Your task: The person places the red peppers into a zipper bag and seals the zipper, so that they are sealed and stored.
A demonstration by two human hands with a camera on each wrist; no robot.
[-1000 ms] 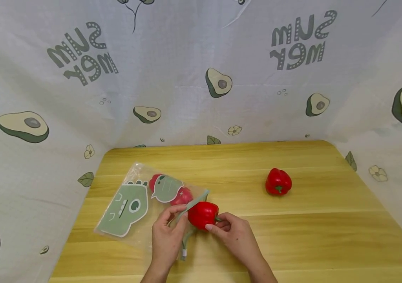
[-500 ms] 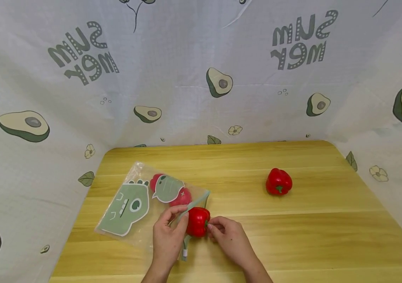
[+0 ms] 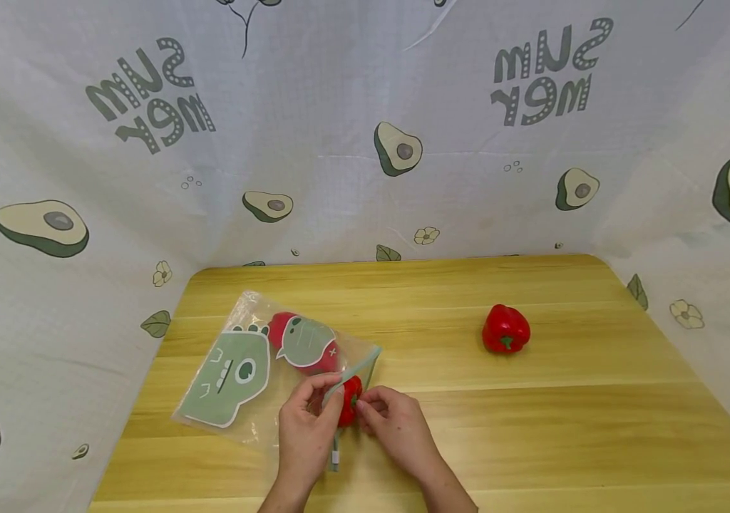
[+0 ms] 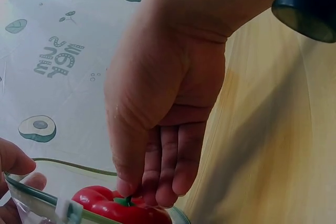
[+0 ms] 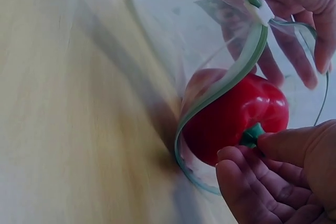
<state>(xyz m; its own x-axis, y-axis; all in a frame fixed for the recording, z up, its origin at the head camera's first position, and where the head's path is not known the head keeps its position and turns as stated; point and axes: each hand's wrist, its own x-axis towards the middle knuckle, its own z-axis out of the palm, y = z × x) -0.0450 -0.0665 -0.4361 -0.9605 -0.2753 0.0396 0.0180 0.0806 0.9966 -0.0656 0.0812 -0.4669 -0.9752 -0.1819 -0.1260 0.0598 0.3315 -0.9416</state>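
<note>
A clear zip bag (image 3: 224, 385) with green monster print lies on the table's left half, its green-edged mouth facing right. My left hand (image 3: 306, 427) pinches the upper edge of that mouth between thumb and fingers, holding it lifted. My right hand (image 3: 400, 431) pinches the green stem (image 5: 252, 135) of a red bell pepper (image 5: 257, 100). This pepper is largely inside the mouth, stem end outward; in the head view the left hand and bag edge cover part of it. Deeper in the bag, a red item (image 3: 279, 330) shows, partly hidden by the print.
Another red bell pepper (image 3: 505, 329) rests on the wooden table (image 3: 596, 427), right of the hands. A white cloth (image 3: 333, 92) with avocado print hangs behind the table and along its sides. A small white zip slider (image 3: 336, 457) is near the left wrist.
My right hand has moved left, pushing the pepper into the bag's mouth, so less of it shows. The red contents have shifted slightly left. My left hand has stayed at the bag edge.
</note>
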